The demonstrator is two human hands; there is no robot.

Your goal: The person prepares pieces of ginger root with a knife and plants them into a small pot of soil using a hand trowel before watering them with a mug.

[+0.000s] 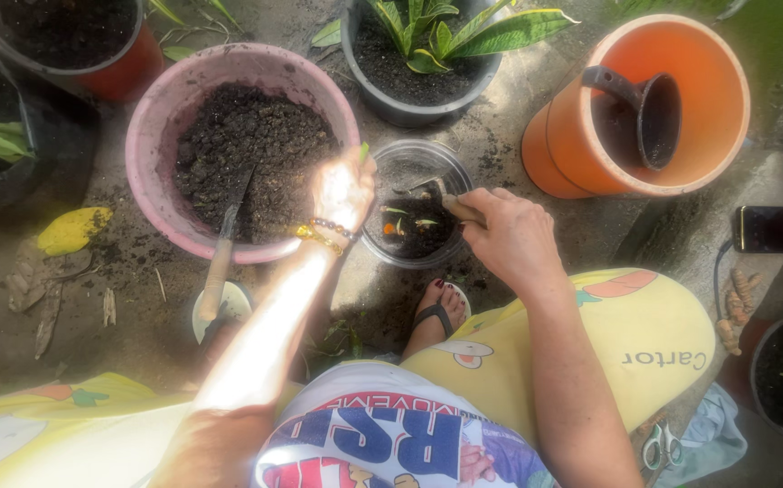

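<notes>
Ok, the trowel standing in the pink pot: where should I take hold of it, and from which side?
Grip the trowel by its pale wooden handle, the part leaning out over the near rim of the pink pot. Its dark blade is sunk in the soil, so only the handle is free. Come from the near side, left of the left hand, closing across the shaft.

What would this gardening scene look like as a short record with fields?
Setting: ground with scattered soil, seen from above
Left hand: closed on a small green cutting, over the rim of the clear pot
Right hand: grip closed on a wooden-handled tool that reaches into the clear pot
Clear pot contents: dark soil, a few small green shoots
Pink pot: full of soil, a trowel resting in it
Orange pot: holds a dark scoop
Grey pot: leafy green plant
Far right: a phone on the ground
</notes>
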